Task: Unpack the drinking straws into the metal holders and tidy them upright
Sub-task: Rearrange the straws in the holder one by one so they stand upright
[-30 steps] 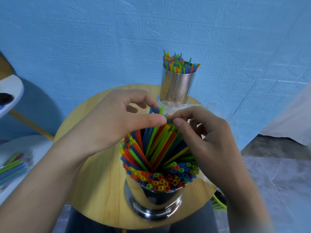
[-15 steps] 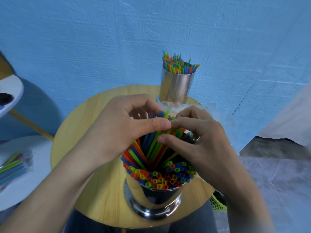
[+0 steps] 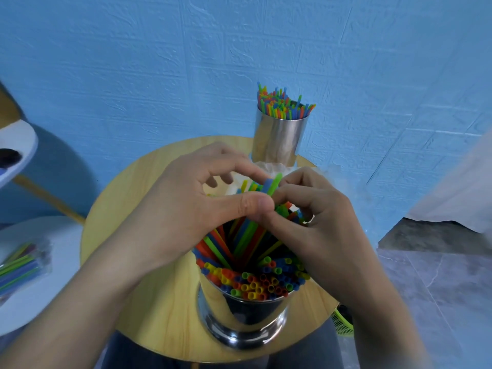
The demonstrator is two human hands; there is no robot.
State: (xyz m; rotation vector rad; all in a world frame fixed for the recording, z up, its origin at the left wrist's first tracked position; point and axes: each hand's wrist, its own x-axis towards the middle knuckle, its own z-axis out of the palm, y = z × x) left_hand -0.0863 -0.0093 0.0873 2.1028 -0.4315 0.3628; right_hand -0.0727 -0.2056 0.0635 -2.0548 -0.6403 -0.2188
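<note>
A shiny metal holder point(image 3: 245, 319) stands at the near edge of the round wooden table point(image 3: 149, 302), packed with coloured straws point(image 3: 255, 282) whose open ends face me. A bundle of straws point(image 3: 249, 237) leans outward from it. My left hand point(image 3: 191, 206) and my right hand point(image 3: 316, 225) both curl round the top of this bundle, thumbs meeting in the middle; a blue and a green straw tip point(image 3: 271, 183) stick out above the fingers. A second metal holder point(image 3: 279, 137) full of straws stands upright at the table's far edge.
Crumpled clear plastic wrapping point(image 3: 269, 167) lies behind my hands. On a white round table point(image 3: 40, 302) to the left lies a packet of straws point(image 3: 21, 267). A blue wall rises behind; grey floor and a green basket point(image 3: 343, 324) are at right.
Both hands have closed in around the leaning straws, gathering the spread bundle tighter; the right hand moved from the side to wrap the tips.
</note>
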